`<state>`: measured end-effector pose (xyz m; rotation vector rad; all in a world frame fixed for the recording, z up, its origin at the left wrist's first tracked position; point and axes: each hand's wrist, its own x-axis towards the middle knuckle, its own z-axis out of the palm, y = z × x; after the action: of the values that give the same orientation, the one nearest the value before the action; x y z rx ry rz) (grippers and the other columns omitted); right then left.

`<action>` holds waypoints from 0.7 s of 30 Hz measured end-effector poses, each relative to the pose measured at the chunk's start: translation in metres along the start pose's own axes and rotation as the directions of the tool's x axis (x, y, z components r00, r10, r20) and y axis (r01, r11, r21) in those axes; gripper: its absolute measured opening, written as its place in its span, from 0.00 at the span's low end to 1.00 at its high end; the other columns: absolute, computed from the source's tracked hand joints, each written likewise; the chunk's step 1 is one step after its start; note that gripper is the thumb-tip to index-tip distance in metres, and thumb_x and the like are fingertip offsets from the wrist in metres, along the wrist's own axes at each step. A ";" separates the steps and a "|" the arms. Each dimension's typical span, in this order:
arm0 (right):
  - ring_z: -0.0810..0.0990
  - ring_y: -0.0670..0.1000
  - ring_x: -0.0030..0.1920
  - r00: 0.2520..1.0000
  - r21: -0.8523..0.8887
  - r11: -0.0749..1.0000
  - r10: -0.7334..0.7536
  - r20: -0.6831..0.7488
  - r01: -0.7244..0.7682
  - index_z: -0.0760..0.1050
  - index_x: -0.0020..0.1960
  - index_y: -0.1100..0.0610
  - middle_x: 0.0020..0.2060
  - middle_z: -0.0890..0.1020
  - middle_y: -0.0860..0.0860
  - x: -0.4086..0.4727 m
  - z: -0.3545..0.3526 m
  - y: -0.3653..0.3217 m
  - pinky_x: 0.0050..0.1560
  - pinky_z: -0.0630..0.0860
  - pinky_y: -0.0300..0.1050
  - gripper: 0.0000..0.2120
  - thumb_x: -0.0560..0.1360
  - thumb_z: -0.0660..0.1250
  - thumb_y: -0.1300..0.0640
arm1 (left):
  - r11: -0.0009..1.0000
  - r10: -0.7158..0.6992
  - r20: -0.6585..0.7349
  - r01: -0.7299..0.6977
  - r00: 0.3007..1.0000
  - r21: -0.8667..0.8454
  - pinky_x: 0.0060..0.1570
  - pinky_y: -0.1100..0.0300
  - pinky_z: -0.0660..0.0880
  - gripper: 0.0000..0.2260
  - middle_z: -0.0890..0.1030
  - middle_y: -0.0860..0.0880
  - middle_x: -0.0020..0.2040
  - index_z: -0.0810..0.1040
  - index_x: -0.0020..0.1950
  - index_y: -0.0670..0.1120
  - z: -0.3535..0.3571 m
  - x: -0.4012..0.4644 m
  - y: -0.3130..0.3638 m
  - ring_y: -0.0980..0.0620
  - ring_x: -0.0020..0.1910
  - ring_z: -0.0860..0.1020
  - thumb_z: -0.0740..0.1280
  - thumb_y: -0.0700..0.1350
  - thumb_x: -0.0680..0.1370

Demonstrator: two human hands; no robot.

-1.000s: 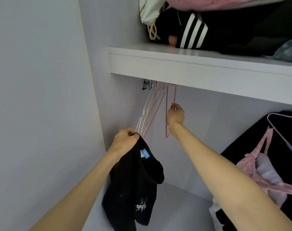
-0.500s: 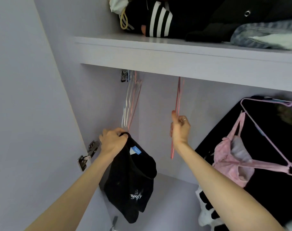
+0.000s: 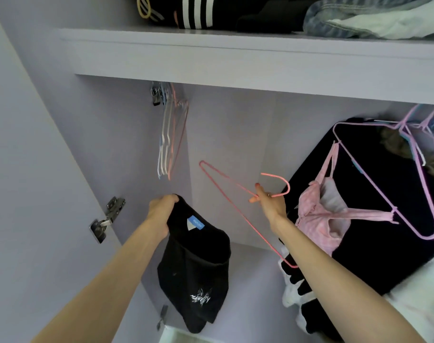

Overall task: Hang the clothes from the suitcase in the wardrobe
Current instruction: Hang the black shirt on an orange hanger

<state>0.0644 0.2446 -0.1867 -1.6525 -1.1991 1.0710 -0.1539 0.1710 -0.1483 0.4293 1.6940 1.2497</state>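
- The door hinge point(image 3: 104, 220) sits low on the left wall of the wardrobe point(image 3: 235, 144), so the door stands open and both arms reach straight in.
- A bunch of spare hangers point(image 3: 169, 142) dangles up in the left corner under the shelf point(image 3: 235, 58), pushed together and out of the way, which leaves the middle of the space free.
- The left hand point(image 3: 161, 211) has its grip clenched on the collar of the black T-shirt point(image 3: 196, 268). Held by the neck, the shirt drops full length inside the wardrobe, label side showing and neck opening on top, where I'd guess a hanger can slip in.
- The right hand point(image 3: 270, 204) pinches the pink hanger point(image 3: 226, 209) at the neck just below its hook. The hanger is off the rail and tilted, one shoulder pointing toward the shirt, which looks like it's being lined up for threading.
- Shirt and hanger are near but apart; the hanging itself isn't done yet, as far as I can judge.
- On the right, a pink top point(image 3: 320, 214) and dark clothes point(image 3: 384, 219) already hang on lilac hangers point(image 3: 409, 194), crowded to that side.
- Folded clothes point(image 3: 260, 13) lie piled on the shelf above. No suitcase is in sight.
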 end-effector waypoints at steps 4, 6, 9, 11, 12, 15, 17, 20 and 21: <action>0.70 0.50 0.31 1.000 -0.004 1.000 -0.007 -0.009 0.007 0.77 0.25 0.55 0.22 0.75 0.47 0.003 -0.016 0.009 0.37 0.66 0.43 0.22 0.75 0.65 0.48 | 0.993 0.099 -0.111 -0.091 0.989 0.075 0.47 0.52 0.76 0.03 0.79 0.39 0.48 0.74 0.40 0.43 -0.001 0.011 -0.009 0.43 0.45 0.76 0.63 0.38 0.74; 0.64 0.49 0.26 1.000 0.019 1.000 0.002 0.014 -0.002 0.74 0.21 0.55 0.15 0.71 0.45 0.005 -0.024 0.012 0.31 0.63 0.42 0.24 0.75 0.67 0.50 | 0.971 0.180 -0.167 -0.148 0.969 0.190 0.47 0.53 0.76 0.04 0.79 0.39 0.50 0.76 0.47 0.42 -0.003 0.012 -0.013 0.43 0.46 0.77 0.62 0.39 0.75; 0.63 0.46 0.22 0.995 -0.019 0.999 -0.034 0.094 0.036 0.72 0.16 0.55 0.16 0.72 0.46 0.004 -0.033 0.016 0.30 0.61 0.40 0.28 0.74 0.68 0.52 | 0.898 0.326 -0.212 -0.232 0.921 0.375 0.45 0.58 0.70 0.09 0.78 0.42 0.47 0.78 0.54 0.40 -0.005 0.010 -0.014 0.44 0.46 0.75 0.62 0.39 0.76; 0.62 0.44 0.19 0.987 -0.089 0.994 -0.054 0.153 0.068 0.72 0.19 0.56 0.14 0.70 0.46 -0.001 -0.032 0.016 0.29 0.60 0.39 0.25 0.74 0.68 0.52 | 0.841 0.399 -0.190 -0.275 0.897 0.466 0.45 0.58 0.69 0.09 0.78 0.42 0.48 0.78 0.53 0.40 -0.003 0.006 -0.013 0.43 0.47 0.75 0.62 0.39 0.76; 0.62 0.44 0.20 0.983 -0.114 0.990 -0.067 0.172 0.087 0.73 0.20 0.57 0.14 0.69 0.46 -0.004 -0.030 0.014 0.28 0.61 0.39 0.24 0.74 0.67 0.52 | 0.812 0.429 -0.167 -0.298 0.887 0.502 0.44 0.58 0.69 0.08 0.79 0.41 0.48 0.78 0.52 0.40 -0.002 0.003 -0.012 0.43 0.46 0.75 0.63 0.40 0.76; 0.65 0.50 0.26 0.970 -0.147 0.974 -0.144 0.197 0.174 0.74 0.21 0.56 0.20 0.70 0.52 -0.010 -0.018 0.007 0.30 0.63 0.40 0.24 0.75 0.67 0.51 | 0.724 0.493 -0.077 -0.359 0.867 0.589 0.41 0.59 0.68 0.07 0.78 0.43 0.44 0.78 0.50 0.40 0.004 -0.004 -0.009 0.48 0.40 0.72 0.64 0.40 0.76; 0.65 0.49 0.25 0.959 -0.156 0.963 -0.183 0.216 0.219 0.74 0.21 0.55 0.22 0.69 0.53 -0.015 -0.010 0.001 0.31 0.63 0.40 0.24 0.75 0.66 0.50 | 0.687 0.516 -0.031 -0.392 0.856 0.611 0.41 0.60 0.67 0.07 0.78 0.44 0.43 0.79 0.50 0.40 0.008 -0.007 -0.007 0.49 0.40 0.72 0.64 0.39 0.75; 0.64 0.45 0.20 0.948 -0.202 0.946 -0.200 0.248 0.253 0.75 0.22 0.55 0.19 0.67 0.50 -0.024 0.002 -0.007 0.30 0.63 0.40 0.26 0.76 0.63 0.46 | 0.673 0.524 0.026 -0.432 0.852 0.601 0.45 0.61 0.70 0.07 0.81 0.44 0.45 0.80 0.50 0.40 0.014 -0.012 -0.004 0.47 0.45 0.77 0.65 0.39 0.75; 0.64 0.45 0.19 0.947 -0.218 0.942 -0.199 0.254 0.256 0.76 0.23 0.55 0.19 0.67 0.49 -0.027 0.006 -0.009 0.31 0.64 0.40 0.27 0.77 0.61 0.43 | 0.660 0.533 0.047 -0.450 0.845 0.602 0.47 0.62 0.71 0.07 0.82 0.44 0.45 0.81 0.49 0.41 0.016 -0.015 -0.003 0.46 0.47 0.79 0.65 0.39 0.74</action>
<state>0.0512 0.2211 -0.1754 -1.5523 -1.6932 1.0149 -0.1328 0.1677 -0.1441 1.2941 2.1699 1.0915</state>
